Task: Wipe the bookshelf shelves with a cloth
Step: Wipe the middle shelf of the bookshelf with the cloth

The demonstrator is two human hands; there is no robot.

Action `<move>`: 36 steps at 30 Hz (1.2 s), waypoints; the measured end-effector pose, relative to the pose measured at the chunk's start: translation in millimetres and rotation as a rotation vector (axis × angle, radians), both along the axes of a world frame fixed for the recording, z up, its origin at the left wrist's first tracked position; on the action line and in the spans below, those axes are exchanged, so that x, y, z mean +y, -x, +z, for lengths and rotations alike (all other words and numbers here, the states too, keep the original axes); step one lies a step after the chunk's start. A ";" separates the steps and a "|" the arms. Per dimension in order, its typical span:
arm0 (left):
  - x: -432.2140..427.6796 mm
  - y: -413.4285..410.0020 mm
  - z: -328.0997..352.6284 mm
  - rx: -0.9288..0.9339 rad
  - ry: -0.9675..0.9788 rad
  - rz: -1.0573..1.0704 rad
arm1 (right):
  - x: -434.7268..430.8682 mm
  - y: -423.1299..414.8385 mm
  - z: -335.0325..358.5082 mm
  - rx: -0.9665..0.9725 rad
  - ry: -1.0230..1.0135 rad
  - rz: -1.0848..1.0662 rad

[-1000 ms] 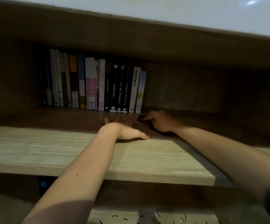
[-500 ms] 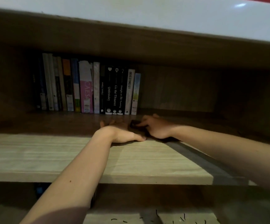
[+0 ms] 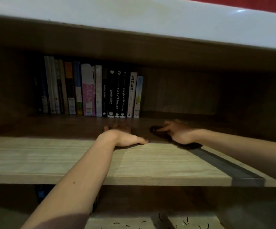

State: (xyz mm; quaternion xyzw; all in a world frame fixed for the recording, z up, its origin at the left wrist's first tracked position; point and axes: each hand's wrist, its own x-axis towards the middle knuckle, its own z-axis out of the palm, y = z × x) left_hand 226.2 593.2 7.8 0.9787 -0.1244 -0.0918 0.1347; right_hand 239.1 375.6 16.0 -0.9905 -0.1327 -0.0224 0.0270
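A wooden shelf (image 3: 51, 156) runs across the view, light at its front and dark in the shadowed back. My left hand (image 3: 122, 136) lies flat on it, palm down, fingers stretched into the shadow. To its right my right hand (image 3: 178, 133) presses a dark cloth (image 3: 158, 132) onto the shelf, fingers bent over it. The cloth is hard to make out in the dim light, and part of it trails under my wrist.
A row of several upright books (image 3: 91, 90) stands at the back left of the shelf. The board above (image 3: 134, 45) hangs low over the opening. A lower shelf (image 3: 150, 222) shows at the bottom edge. Right of the books is the bare back panel (image 3: 183, 93).
My right hand has slid the cloth to the right, away from my left hand. The left hand has stayed planted on the shelf.
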 end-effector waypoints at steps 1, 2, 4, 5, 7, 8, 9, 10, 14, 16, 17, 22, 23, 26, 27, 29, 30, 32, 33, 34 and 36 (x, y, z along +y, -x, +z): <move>-0.7 0.4 0.3 -0.001 0.003 0.005 | -4.0 -7.7 1.7 -0.025 -0.005 -0.074; -2.1 0.9 0.2 0.005 0.012 0.019 | -3.3 -16.0 0.8 -0.056 -0.015 -0.129; -3.6 2.0 2.5 0.035 0.038 0.041 | 11.2 -26.1 -2.8 -0.084 -0.018 -0.141; -2.6 1.2 2.1 0.043 0.051 0.045 | 20.7 -26.1 -5.3 -0.081 -0.011 -0.104; 0.0 -1.9 0.3 0.027 0.074 0.025 | 33.7 -11.3 -6.3 -0.068 -0.016 0.013; 2.7 -4.2 -0.8 -0.001 0.097 0.016 | 35.7 4.8 -4.1 -0.058 -0.039 0.075; 5.0 -5.6 -1.6 -0.040 0.128 0.017 | 34.3 22.8 -1.9 -0.037 -0.071 0.124; 4.1 -5.8 -2.0 -0.089 0.158 0.026 | 27.9 40.0 -0.9 -0.010 -0.100 0.157; -11.3 -2.0 4.6 -0.253 0.153 -0.018 | -5.3 80.5 0.3 0.049 -0.035 0.192; -27.8 -1.3 9.6 -0.227 0.144 -0.096 | -23.8 73.2 4.9 0.085 -0.069 0.104; -36.8 -2.3 11.8 -0.216 0.127 -0.121 | -31.0 62.6 7.8 0.087 -0.083 0.036; -77.0 -5.2 9.5 -0.334 0.019 -0.018 | -36.0 27.6 -2.2 0.016 -0.035 -0.097; -81.0 -5.9 6.6 -0.360 -0.046 -0.009 | -36.5 34.7 -3.4 0.033 -0.070 -0.061; -78.1 -9.0 3.5 -0.358 -0.153 -0.009 | -48.7 47.3 3.7 0.118 -0.162 -0.049; -75.3 -8.3 3.6 -0.313 -0.165 -0.013 | -55.2 38.4 5.4 0.103 -0.138 -0.095; -71.7 -7.9 2.4 -0.228 -0.183 -0.036 | -63.9 8.5 5.1 0.034 -0.035 -0.222; -70.5 -8.3 1.6 -0.213 -0.186 -0.044 | -64.5 -8.8 4.5 0.016 0.019 -0.267; -69.6 -10.0 0.3 -0.214 -0.169 -0.048 | -59.7 -38.2 3.4 0.017 0.089 -0.274; -69.4 -10.7 -0.5 -0.215 -0.159 -0.043 | -56.3 -50.4 4.2 0.019 0.100 -0.260; -69.6 -11.5 -0.6 -0.216 -0.150 -0.038 | -53.0 -60.6 5.6 0.014 0.092 -0.236; -69.8 -11.6 0.4 -0.218 -0.155 -0.038 | -45.6 -68.5 6.7 -0.006 0.046 -0.157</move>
